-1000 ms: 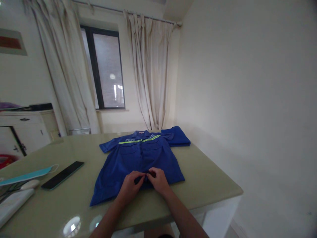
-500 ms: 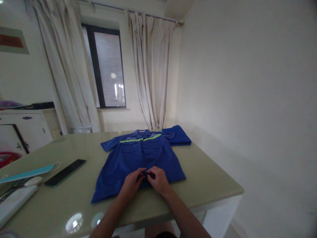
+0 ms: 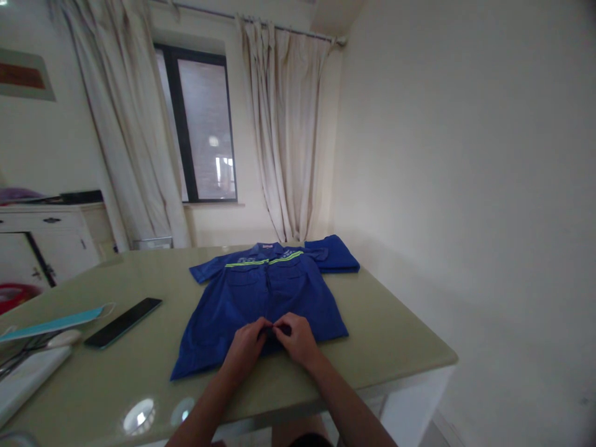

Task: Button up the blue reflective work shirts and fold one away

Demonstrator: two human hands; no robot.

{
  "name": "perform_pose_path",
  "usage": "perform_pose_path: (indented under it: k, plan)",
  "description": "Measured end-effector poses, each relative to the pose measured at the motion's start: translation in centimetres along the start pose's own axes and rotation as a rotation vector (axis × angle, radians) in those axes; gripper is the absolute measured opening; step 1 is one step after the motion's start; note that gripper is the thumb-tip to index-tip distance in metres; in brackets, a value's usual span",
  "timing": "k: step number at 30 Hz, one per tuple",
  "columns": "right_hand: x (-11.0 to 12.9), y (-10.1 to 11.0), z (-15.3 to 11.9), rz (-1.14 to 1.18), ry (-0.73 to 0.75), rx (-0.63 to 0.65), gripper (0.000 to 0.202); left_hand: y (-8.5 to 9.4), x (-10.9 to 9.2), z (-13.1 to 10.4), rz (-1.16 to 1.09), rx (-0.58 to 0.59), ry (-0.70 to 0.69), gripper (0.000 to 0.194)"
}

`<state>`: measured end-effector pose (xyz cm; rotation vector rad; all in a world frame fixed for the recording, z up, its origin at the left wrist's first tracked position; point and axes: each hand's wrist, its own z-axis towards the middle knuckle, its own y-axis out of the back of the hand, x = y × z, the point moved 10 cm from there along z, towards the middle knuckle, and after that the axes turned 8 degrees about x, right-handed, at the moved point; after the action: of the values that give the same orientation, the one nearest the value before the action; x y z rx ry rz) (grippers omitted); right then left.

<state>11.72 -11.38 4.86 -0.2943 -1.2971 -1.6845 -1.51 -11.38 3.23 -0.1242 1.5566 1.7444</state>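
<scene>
A blue short-sleeved work shirt point(image 3: 242, 298) with a yellow-green stripe across its chest lies spread face up on the table, collar pointing away from me. At the middle of its bottom hem, my left hand point(image 3: 249, 341) pinches the front edge of the cloth. My right hand point(image 3: 297, 338) pinches the same edge just beside it, and the fingertips of both hands almost meet. Exactly what lies between the fingertips, hem or button, is hidden. Folded blue cloth point(image 3: 339, 254) rests at the shirt's far right, by the right sleeve.
On the left of the greenish table point(image 3: 400, 335) lie a black phone point(image 3: 123, 323), a light blue face mask point(image 3: 56, 324), a white flat object point(image 3: 30, 379) and some cables. A wall stands close along the right side. Behind are curtains, a window and a white cabinet point(image 3: 69, 239).
My left fingertips have shifted slightly and closed in toward the right ones at the hem. The shirt and the other things stay practically where they were.
</scene>
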Motion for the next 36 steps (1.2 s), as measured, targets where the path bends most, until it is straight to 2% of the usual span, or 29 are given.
perform_pose_path:
  k: [3,7,12,15,20,25,28,30,33,36]
  plan:
    - [-0.3,-0.3,0.0,-0.016,-0.003,0.001,0.008,0.0,-0.1,0.1,-0.024,0.007,0.003,0.03]
    - [-0.7,0.1,-0.2,-0.021,-0.045,-0.043,0.011,-0.3,-0.5,0.2,-0.057,0.024,-0.066,0.039]
    - [-1.0,0.1,0.1,0.143,-0.06,-0.011,0.007,-0.1,-0.2,-0.1,-0.003,-0.01,-0.061,0.04]
    - [-1.3,0.3,0.1,0.197,-0.068,-0.029,0.007,0.3,-1.0,-0.2,-0.026,-0.023,-0.123,0.041]
    - [-1.5,0.5,0.2,0.269,-0.065,-0.05,0.008,1.4,-2.3,-0.7,0.091,-0.164,-0.195,0.03]
    - [-3.4,0.1,0.6,0.43,-0.132,-0.049,0.012,1.7,-5.7,-2.3,0.331,-0.293,-0.489,0.025]
    - [-4.8,-0.8,1.0,0.524,-0.205,0.001,0.012,0.6,-7.2,-3.0,0.487,-0.258,-0.634,0.024]
    - [-5.3,-1.1,1.1,0.539,-0.24,0.021,0.012,-0.1,-7.5,-3.2,0.512,-0.208,-0.679,0.028]
    - [-5.4,-1.4,1.2,0.529,-0.26,0.051,0.011,-0.2,-6.7,-2.8,0.4,-0.151,-0.597,0.028]
    - [-5.2,-1.9,1.2,0.523,-0.268,0.092,0.01,0.4,-4.3,-1.7,0.199,-0.116,-0.34,0.013]
